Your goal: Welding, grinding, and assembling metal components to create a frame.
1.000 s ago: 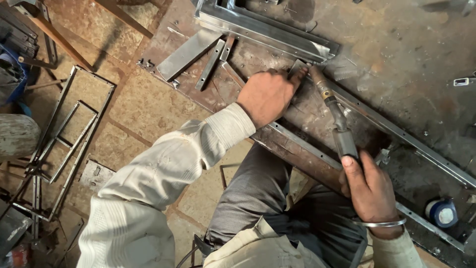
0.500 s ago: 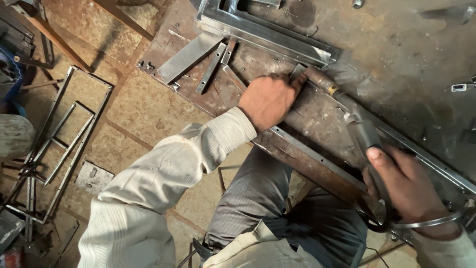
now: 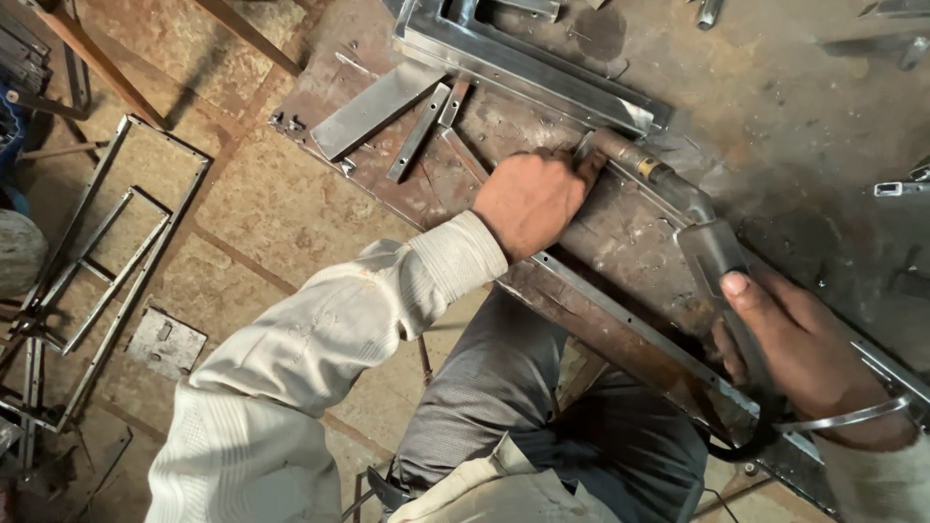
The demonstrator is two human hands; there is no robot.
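right hand (image 3: 804, 363) wrapped round welding torch (image 3: 712, 252) grip, rigid, hefty | left hand (image 3: 531, 199) pressed flat on steel frame (image 3: 620, 315) by torch tip | frame stiff, heavy, sharp-edged

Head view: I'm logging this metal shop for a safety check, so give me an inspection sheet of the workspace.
Surface: rusty steel work plate, scratched.
Job's things: welding torch, nozzle near a long steel frame; a thin steel strip along the plate edge.
Clutter: loose flat bars.
Hands: left hand presses on the plate by the nozzle; right hand grips the torch handle.
Cables: dark hose loops below the handle.
Surroundings: welded rod frames on the tiled floor.
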